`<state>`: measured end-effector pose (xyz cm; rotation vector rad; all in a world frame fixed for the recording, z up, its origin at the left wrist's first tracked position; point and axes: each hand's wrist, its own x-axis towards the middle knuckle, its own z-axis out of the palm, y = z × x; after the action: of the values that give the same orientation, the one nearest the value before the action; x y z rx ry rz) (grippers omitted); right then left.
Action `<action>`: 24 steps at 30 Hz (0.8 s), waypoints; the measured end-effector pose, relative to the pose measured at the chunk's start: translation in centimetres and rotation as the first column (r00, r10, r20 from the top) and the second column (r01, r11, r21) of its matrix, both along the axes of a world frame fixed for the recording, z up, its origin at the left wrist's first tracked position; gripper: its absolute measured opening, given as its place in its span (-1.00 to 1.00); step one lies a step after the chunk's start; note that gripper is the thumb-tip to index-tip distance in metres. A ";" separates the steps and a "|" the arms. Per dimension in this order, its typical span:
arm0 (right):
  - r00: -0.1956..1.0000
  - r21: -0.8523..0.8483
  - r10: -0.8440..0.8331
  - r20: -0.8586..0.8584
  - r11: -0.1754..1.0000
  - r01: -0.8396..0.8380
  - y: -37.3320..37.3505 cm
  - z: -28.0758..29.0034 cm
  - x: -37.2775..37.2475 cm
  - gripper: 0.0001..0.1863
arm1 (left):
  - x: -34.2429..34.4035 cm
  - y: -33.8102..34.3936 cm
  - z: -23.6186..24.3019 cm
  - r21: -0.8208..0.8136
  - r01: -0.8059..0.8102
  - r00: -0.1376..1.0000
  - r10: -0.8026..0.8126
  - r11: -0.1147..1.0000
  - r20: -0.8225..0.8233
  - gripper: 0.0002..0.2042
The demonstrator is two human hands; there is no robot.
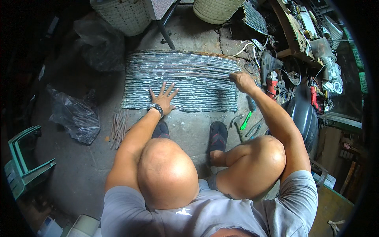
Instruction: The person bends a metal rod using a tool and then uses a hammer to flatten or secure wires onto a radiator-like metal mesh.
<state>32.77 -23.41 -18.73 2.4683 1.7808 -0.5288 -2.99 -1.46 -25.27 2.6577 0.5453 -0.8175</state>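
A wide rectangular ribbed panel (177,94) of silvery-grey rows lies flat on the floor beyond my feet, with thin brownish lines showing between some upper rows. My left hand (163,99) rests on its near left part, palm down and fingers spread. At the panel's right edge my right hand (242,81) is closed, its fingers curled against the ends of the rows. Whatever those fingers pinch is hidden. Beside the panel's near left corner lies a bundle of thin brownish rods (117,128).
Right of my feet lie a green-handled tool (246,120) and pliers (254,129). Red power tools (271,84) sit amid clutter farther right. Clear plastic bags (77,114) lie left. White woven baskets (122,17) and a table leg (166,34) stand beyond the panel.
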 end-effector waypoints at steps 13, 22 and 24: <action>0.995 -0.037 0.067 0.079 0.997 -0.064 3.1 5.6 1.1 -0.81 | -1.9 1.3 -3.8 0.016 -0.390 0.842 0.350 0.920 0.411 -0.26; 0.994 0.287 0.039 0.103 0.956 -0.067 7.2 14.4 -2.4 -0.88 | -3.1 2.3 -5.0 0.046 -0.384 0.891 0.357 0.922 0.279 -0.24; 0.977 0.291 0.092 0.190 0.946 -0.145 6.3 16.8 -2.7 -0.88 | -0.7 1.3 -4.0 -0.064 -0.414 0.866 0.415 0.908 0.279 -0.28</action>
<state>30.02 -17.06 -1.97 2.4728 2.0525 -0.0270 -3.70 -0.19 -29.31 2.4537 0.9865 -0.2978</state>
